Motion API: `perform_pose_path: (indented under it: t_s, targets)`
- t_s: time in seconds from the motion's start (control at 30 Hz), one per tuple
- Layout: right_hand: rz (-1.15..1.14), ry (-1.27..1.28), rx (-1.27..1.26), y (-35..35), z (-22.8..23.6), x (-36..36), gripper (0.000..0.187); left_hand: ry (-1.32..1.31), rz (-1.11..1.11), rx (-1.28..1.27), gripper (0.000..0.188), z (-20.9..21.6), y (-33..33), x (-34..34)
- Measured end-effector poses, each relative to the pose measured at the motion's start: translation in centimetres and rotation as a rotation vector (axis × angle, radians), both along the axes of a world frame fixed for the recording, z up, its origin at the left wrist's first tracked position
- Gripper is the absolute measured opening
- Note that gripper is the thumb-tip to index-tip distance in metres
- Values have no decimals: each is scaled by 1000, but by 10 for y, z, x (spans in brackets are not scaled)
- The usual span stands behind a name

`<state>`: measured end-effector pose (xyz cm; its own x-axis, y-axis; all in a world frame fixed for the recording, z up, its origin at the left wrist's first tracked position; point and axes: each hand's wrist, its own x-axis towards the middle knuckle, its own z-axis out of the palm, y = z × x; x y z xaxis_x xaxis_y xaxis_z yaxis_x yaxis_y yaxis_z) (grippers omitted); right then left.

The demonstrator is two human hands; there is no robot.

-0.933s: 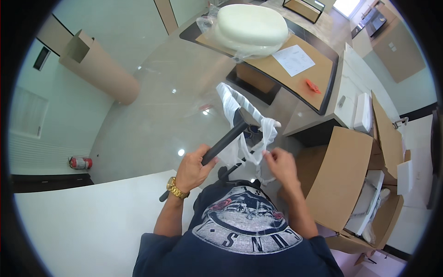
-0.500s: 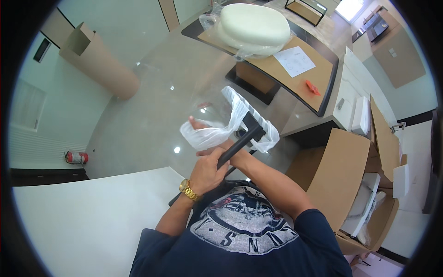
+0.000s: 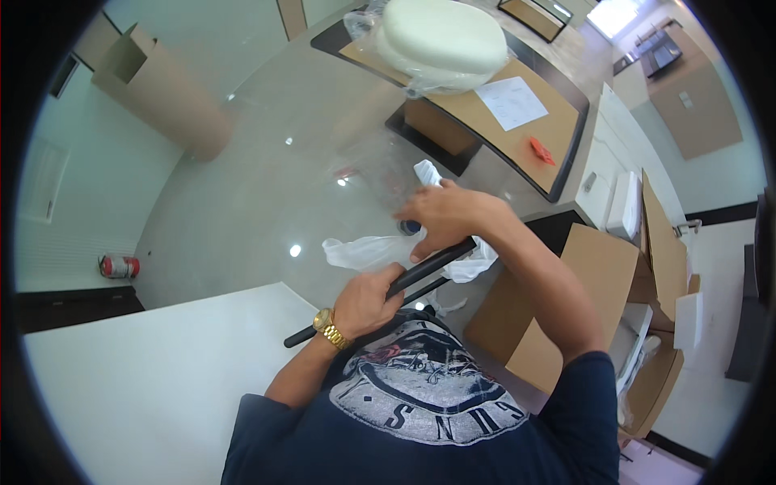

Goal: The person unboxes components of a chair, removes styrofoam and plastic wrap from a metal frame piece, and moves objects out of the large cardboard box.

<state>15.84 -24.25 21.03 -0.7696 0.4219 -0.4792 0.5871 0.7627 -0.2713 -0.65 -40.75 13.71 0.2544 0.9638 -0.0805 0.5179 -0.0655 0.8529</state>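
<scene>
My left hand, with a gold watch on its wrist, is closed round a black metal tube that slants up to the right in front of my chest. A thinner black bar runs below it. White plastic wrapping hangs loose about the tube's far end, sticking out above and below my right hand. My right hand reaches over that end with bent fingers, gripping the wrapping; its fingertips are partly hidden. Beneath the fingers shows a small dark blue round thing.
Ahead, a black-edged table carries a white bagged cushion, a paper sheet and a red packet. An open cardboard box stands at right. A white surface lies at left; rolled cardboard leans behind.
My right hand has come up from beneath the wrapping to lie over the tube's far end, the wrapping bunched under it. My left hand keeps its hold on the tube.
</scene>
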Motion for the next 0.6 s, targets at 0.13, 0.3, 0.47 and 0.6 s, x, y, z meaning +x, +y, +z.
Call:
perform_pose_path:
  t_s: [0.13, 0.3, 0.47, 0.6]
  targets:
    - [-188, 122, -190, 30, 4, 2, 23, 41, -14, 44, 20, -6, 4, -7]
    - [-862, 1693, -1371, 68, -44, 127, 20, -14, 20, -14, 19, -3, 9, -22]
    - [-1461, 1711, -855, 0, -174, 185, 39, -169, 112, -4, 16, 1, 21, -40]
    - [-807, 918, -264, -88, -232, 44, 86, -192, 167, -52, 18, 6, 40, -53]
